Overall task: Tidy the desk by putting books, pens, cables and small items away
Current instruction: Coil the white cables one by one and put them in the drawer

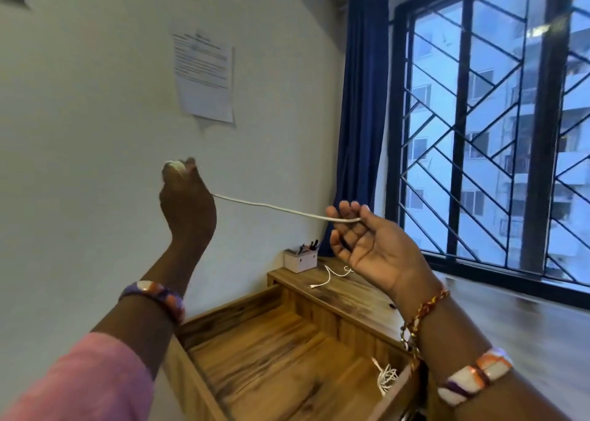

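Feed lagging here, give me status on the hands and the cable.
Left hand gripping white cable end, raised. Right hand pinching the cable, stretched between both. Second cable loose on desk. Nothing blocking.

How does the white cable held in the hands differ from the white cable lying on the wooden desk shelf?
The held white cable is in the air, stretched nearly straight between the left hand and right hand; the white cable on the wooden desk shelf lies loose and curved, untouched. The held one's end is bunched in the left hand; the shelf one's plug end lies exposed. Both are thin and white.
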The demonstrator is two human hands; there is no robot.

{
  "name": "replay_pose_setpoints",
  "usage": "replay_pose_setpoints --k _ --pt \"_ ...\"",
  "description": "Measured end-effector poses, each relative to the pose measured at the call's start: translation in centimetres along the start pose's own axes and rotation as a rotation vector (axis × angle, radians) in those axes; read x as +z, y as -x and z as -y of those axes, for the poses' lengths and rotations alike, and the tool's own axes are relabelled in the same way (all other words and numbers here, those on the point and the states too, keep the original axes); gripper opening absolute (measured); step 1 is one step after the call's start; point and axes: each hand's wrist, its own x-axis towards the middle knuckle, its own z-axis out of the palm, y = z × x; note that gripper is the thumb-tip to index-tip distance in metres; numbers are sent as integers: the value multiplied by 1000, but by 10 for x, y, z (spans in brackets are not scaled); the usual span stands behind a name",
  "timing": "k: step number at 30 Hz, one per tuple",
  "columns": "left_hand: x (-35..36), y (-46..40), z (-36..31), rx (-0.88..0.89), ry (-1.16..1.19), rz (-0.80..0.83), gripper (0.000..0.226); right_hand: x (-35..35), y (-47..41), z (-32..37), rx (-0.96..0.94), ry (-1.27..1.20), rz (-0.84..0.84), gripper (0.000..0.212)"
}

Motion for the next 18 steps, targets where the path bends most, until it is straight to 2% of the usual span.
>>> replay_pose_setpoints --k 1,2,3,5,7,9,11,13,14,15,18 --pt "-2 1 9 297 -223 115 27 3 0 6 -14 0 14 27" --pt "-5 4 14 504 -371 249 29 5 -1 15 -32 -2 18 27" --pt "-8 8 16 629 -453 394 35 4 -4 26 -53 1 10 26" --pt "-9 17 12 661 -520 708 59 -3 -15 50 -85 10 -41 27" --pt "-8 23 -4 454 -411 1030 82 -17 -28 73 -112 14 -115 27" --pt "0 29 -27 119 -79 1285 75 -37 -43 93 -133 13 -190 29" --pt "15 38 -47 -174 476 1425 57 -61 -56 109 -131 46 -250 34" --pt "36 49 -71 -497 1184 1562 43 -84 -64 120 -94 65 -265 38" --pt "49 59 -86 -618 1487 1556 39 -95 -65 124 -76 74 -255 37" --pt "61 70 -106 -702 1659 1433 36 -105 -67 130 -67 93 -244 35" --pt "94 93 -162 -941 1933 771 38 -128 -65 149 -52 189 -221 30"
